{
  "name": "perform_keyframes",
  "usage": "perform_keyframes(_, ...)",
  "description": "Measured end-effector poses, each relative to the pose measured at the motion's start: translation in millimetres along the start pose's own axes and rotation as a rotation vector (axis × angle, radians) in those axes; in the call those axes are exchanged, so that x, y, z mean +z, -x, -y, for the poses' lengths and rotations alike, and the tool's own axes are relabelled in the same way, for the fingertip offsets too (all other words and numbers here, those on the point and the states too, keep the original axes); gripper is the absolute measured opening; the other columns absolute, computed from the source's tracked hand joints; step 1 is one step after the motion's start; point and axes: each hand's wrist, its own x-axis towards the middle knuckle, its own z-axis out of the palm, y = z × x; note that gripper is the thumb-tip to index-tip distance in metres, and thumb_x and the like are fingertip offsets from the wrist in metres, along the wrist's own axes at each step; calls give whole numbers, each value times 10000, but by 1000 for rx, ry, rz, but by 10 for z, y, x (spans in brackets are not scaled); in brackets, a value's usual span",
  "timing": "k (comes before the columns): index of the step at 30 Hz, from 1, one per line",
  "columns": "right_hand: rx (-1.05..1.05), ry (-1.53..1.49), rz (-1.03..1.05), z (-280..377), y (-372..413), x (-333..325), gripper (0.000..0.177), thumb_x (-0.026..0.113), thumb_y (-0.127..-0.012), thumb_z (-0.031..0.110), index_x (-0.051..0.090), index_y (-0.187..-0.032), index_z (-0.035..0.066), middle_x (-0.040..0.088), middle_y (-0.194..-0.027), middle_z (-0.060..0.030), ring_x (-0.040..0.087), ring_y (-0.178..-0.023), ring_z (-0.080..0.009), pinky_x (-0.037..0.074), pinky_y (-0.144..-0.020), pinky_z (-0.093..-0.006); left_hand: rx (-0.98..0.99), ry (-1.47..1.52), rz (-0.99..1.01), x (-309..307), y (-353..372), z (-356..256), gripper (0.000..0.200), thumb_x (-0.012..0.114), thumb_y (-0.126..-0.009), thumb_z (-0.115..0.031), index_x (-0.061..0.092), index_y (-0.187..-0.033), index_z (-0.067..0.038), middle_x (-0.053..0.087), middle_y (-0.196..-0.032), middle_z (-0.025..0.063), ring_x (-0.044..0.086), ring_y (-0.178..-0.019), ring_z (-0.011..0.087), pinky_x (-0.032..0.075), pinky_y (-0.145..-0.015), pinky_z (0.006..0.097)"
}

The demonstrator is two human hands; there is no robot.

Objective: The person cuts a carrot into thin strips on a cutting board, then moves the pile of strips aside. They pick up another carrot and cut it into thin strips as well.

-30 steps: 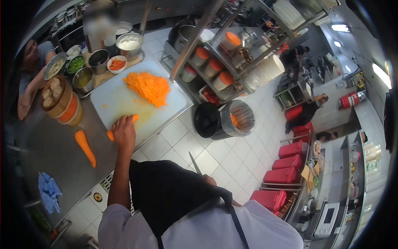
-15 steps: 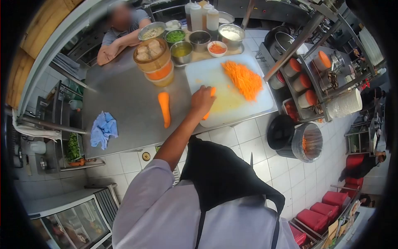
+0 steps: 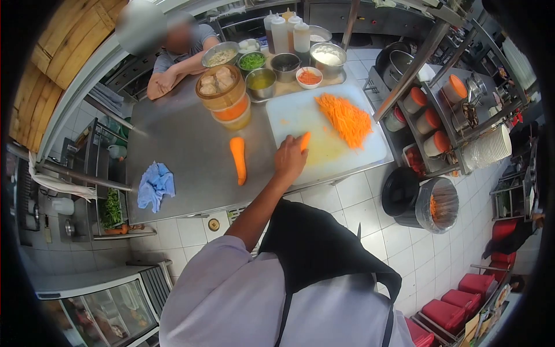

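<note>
My left hand is closed around a carrot over the near left part of the white cutting board. Only the orange upper end of this carrot shows past my fingers. A heap of shredded carrot lies on the board's right side. Left of the board, a whole peeled carrot rests on the steel table. My right hand is out of sight; a thin pointed blade sticks up beside the black apron, its handle hidden.
Behind the board are bowls, squeeze bottles and a bamboo steamer. A blue cloth lies at the table's left. Across the table, another person's forearms rest on it. A lined bin stands at the right.
The camera view has shifted, so the table appears lower and further right. My left hand has slid slightly toward the board's near edge, still around the carrot, whose lower end is now hidden.
</note>
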Motion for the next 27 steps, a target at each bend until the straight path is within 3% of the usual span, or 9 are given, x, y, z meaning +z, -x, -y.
perform_keyframes(27,-5,-7,19,5,-63,25,308,578,-1008,353,721,-1085,91,721,-1038,-198,728,-955,-433,587,-808,-544,19,-37,-13,49,38,-57,560,801,-874,-204,679,-1420,-234,648,-1123,97,672,-1044,314,581,-879,450)
